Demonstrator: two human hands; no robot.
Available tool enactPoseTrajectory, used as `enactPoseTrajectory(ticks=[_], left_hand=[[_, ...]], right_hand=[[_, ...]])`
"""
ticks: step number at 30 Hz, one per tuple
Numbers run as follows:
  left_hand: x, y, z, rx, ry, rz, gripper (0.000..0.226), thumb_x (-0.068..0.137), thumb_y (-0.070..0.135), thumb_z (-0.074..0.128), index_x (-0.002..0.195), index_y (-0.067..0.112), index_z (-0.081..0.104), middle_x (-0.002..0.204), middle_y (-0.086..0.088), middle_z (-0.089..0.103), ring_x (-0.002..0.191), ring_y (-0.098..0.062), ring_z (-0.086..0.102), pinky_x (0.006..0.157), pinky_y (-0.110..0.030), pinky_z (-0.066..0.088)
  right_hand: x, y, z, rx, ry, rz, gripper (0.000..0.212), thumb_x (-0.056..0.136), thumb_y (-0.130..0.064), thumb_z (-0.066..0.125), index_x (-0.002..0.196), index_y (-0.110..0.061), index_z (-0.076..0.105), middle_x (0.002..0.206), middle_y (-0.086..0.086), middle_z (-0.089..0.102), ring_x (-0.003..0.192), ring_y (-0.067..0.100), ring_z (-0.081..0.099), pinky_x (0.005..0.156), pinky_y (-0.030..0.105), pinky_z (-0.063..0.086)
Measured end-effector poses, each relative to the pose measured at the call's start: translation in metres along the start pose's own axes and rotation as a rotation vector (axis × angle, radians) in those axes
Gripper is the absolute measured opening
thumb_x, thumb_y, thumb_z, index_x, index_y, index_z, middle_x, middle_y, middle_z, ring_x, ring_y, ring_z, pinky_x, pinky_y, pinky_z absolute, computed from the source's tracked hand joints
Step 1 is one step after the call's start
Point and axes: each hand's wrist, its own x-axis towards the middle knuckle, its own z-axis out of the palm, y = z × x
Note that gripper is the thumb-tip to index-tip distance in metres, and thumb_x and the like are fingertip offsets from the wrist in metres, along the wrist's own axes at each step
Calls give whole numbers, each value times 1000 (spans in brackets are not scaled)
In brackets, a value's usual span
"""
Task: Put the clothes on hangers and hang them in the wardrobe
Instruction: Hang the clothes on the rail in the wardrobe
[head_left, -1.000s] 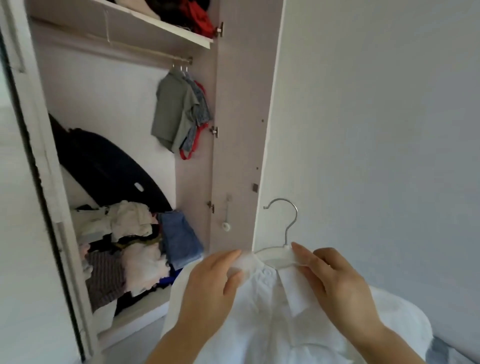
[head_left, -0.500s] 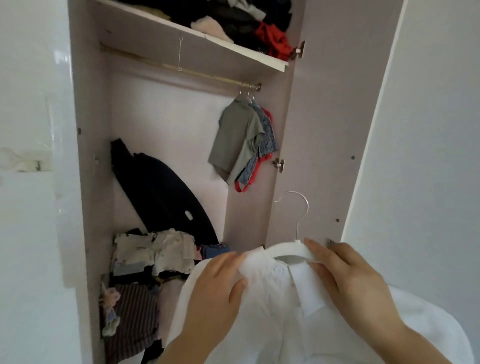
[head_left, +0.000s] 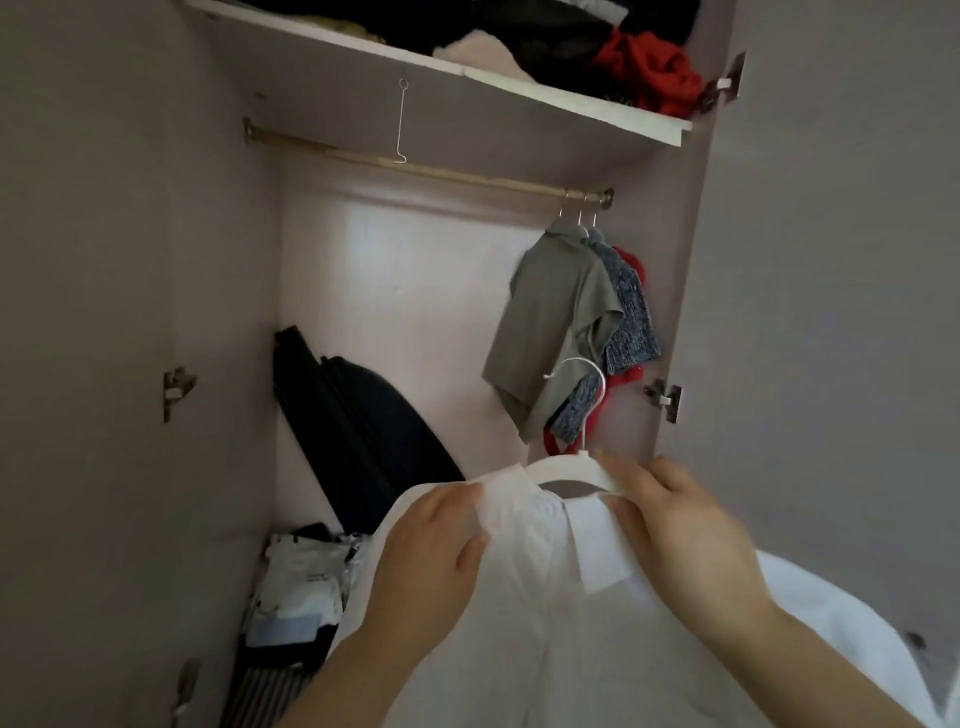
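1. A white shirt (head_left: 561, 613) sits on a white hanger (head_left: 566, 467), held up in front of the open wardrobe (head_left: 218, 312), below the rail (head_left: 415, 169) and not hooked on it.
2. The left hand (head_left: 431, 561) grips the shirt's left collar flap, its fingers (head_left: 452, 499) curled over the cloth and the thumb pinching from beneath.
3. The right hand (head_left: 685, 540) holds the hanger's right arm, with its fingers (head_left: 639, 483) curled over the plastic and the collar beside it.
4. The hanger's metal hook stands upright, overlapping in view the clothes behind it.
5. At the rail's right end hang a grey shirt (head_left: 550, 322), a blue patterned garment (head_left: 631, 317) and a red garment (head_left: 631, 265), close together.
6. A thin wire hook (head_left: 401, 124) dangles from the shelf (head_left: 519, 88) to the rail; the shelf carries dark, pink and red clothes.
7. A dark bag (head_left: 374, 415) leans against the back wall above a pile of clothes (head_left: 301, 582) on the wardrobe floor.
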Motion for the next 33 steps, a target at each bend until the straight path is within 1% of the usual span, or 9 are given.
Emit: enactPoseTrajectory(ticks=[2, 6, 11, 15, 17, 22, 27, 30, 33], left_hand=[[29, -18, 11, 41, 3, -2, 41, 90, 22, 51, 132, 22, 46, 133, 9, 46, 123, -6, 37, 106, -18, 26], [91, -55, 32, 99, 14, 10, 44, 91, 25, 51, 134, 21, 44, 135, 6, 46, 124, -9, 39, 104, -14, 20], [186, -103, 43, 102, 35, 69, 46, 89, 22, 53, 134, 18, 45, 132, 1, 49, 120, -16, 44, 101, -27, 34], [263, -132, 39, 70, 123, 110, 40, 88, 23, 57, 127, 18, 51, 126, -3, 53, 114, -23, 49, 95, -34, 41], [299, -144, 38, 87, 151, 132, 43, 89, 25, 57, 130, 18, 49, 130, -3, 51, 117, -24, 47, 97, -33, 38], [373, -169, 48, 116, 181, 142, 50, 90, 32, 52, 138, 24, 39, 136, 1, 46, 121, -18, 43, 100, -31, 35], [419, -193, 66, 184, 186, 186, 49, 92, 33, 48, 139, 27, 36, 135, 4, 45, 119, -15, 44, 96, -25, 34], [441, -200, 75, 189, 203, 181, 47, 92, 33, 48, 138, 28, 38, 132, 4, 48, 116, -15, 46, 95, -26, 37], [465, -205, 82, 231, 234, 182, 49, 93, 36, 46, 140, 30, 33, 137, 8, 44, 121, -12, 42, 99, -25, 34]], right_hand=[[35, 8, 18, -4, 9, -12, 45, 94, -41, 37, 139, -45, 29, 112, -8, 45, 103, 16, 51, 64, 28, 39], [97, 19, 57, 2, 18, -31, 47, 94, -36, 41, 139, -42, 30, 111, -6, 45, 103, 17, 50, 69, 32, 45], [178, 31, 102, -54, 38, -8, 47, 94, -34, 42, 138, -44, 30, 112, -5, 45, 106, 18, 51, 72, 31, 45], [249, 36, 120, -117, 38, 21, 50, 92, -26, 41, 138, -43, 29, 115, -4, 44, 107, 19, 52, 74, 32, 45], [283, 40, 123, -127, 43, 36, 51, 91, -22, 41, 136, -44, 30, 113, -3, 44, 107, 21, 53, 76, 32, 45], [369, 54, 127, -184, 90, 61, 44, 90, -21, 44, 128, -42, 38, 97, -3, 40, 96, 24, 56, 73, 33, 47], [461, 77, 133, -227, 137, 64, 38, 88, -14, 47, 123, -30, 51, 115, 5, 50, 102, 29, 57, 79, 38, 50], [512, 89, 135, -212, 152, 90, 38, 87, -7, 49, 120, -24, 57, 109, 8, 51, 100, 31, 57, 76, 35, 49], [557, 100, 135, -188, 171, 149, 39, 88, -4, 48, 121, -23, 56, 116, 12, 56, 104, 32, 56, 81, 37, 48]])
